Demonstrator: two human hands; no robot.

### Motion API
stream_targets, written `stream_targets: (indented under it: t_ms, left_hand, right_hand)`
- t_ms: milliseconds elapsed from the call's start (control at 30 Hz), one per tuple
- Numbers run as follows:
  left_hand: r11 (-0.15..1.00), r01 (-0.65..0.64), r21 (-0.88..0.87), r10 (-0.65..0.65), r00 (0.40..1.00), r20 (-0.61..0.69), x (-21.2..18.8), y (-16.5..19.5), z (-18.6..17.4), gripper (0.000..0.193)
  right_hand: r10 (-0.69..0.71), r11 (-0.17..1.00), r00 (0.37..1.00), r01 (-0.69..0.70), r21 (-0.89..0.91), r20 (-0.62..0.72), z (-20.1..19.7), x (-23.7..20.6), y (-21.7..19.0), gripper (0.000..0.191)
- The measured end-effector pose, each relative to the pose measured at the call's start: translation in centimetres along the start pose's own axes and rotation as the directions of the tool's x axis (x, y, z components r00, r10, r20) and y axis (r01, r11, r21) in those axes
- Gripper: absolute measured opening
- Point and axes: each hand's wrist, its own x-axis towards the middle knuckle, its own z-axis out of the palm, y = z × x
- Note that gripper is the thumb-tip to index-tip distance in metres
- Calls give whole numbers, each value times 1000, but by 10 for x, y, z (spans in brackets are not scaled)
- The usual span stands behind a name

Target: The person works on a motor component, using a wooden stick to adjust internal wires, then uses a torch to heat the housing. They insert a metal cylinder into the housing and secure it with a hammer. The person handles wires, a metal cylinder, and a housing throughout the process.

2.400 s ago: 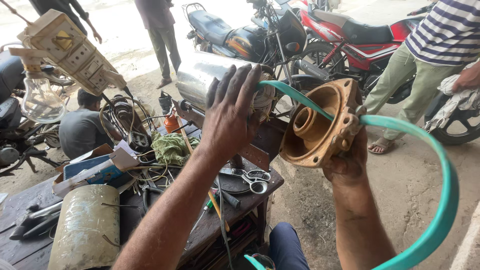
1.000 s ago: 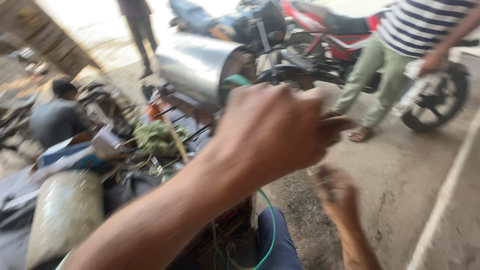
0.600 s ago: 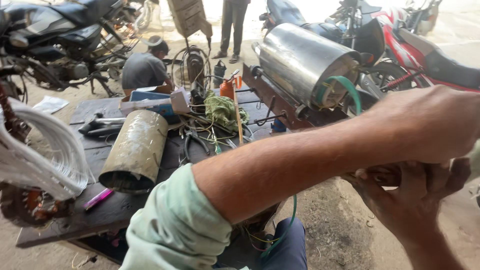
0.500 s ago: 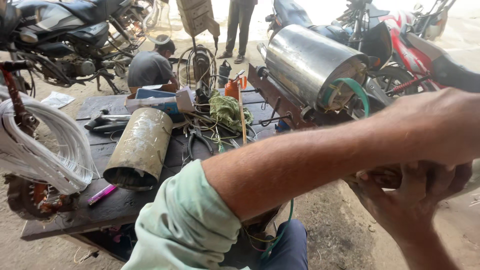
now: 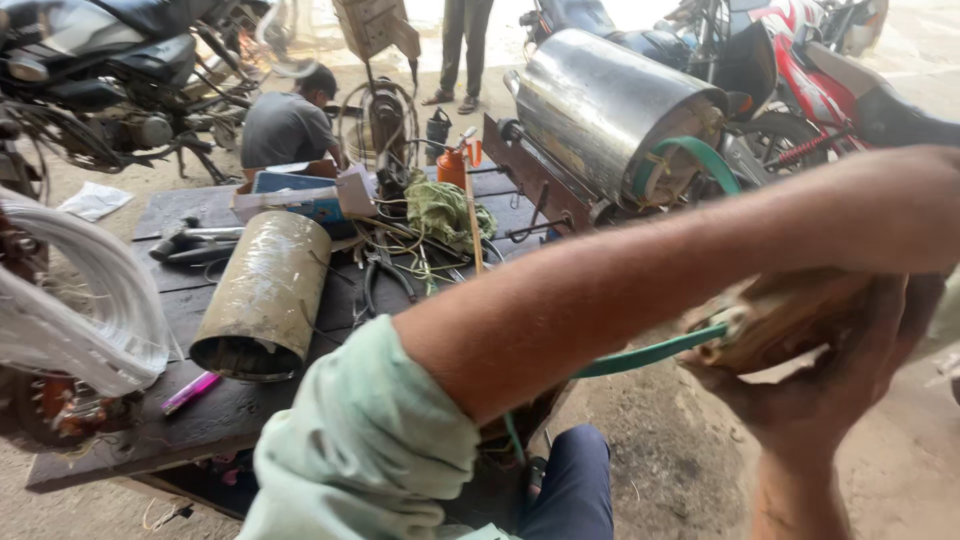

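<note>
Hands on part | right hand [image 5: 850, 350] cups tan round metal casting [image 5: 770, 320] from below, fingers wrapped | left forearm [image 5: 640, 270] crosses over, its grip unseen | flat green belt [image 5: 650, 352] trails off casting

A dark, weathered wooden counter [image 5: 190, 300] fills the left-centre of the frame. On it a dull, dented metal cylinder [image 5: 262, 296] lies on its side; a pink pen [image 5: 188, 392] rests at lower left, tangled wires and black pliers [image 5: 385, 275] centre, a crumpled green cloth [image 5: 440, 210] above.

sunlit dirt ground [image 5: 640, 470] (motorcycles [image 5: 830, 60] parked), dark wooden workbench [image 5: 180, 290].
</note>
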Motion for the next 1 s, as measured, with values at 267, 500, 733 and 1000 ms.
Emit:
stream_targets:
  t_ms: [267,500,733,1000]
  left_hand:
    - [808,54,-587,-325,872,-367,-113,56,-110,60]
    - [823,248,-512,-409,883,-231,-174,97,-165,15]
    - [843,375,-386,-468,864,-183,-214,79,-147,14]
    - [689,642,-335,-581,766,274,-224,104,-84,71]
  right_hand:
    - [236,246,964,-185,951,127,13,7,51,88]
    - [344,-245,861,-302,921,374,44,-30,76,80]
    - [470,-318,793,-257,912,388,46,-31,72,82]
    - [442,-223,839,-239,945,317,40,-51,108,83]
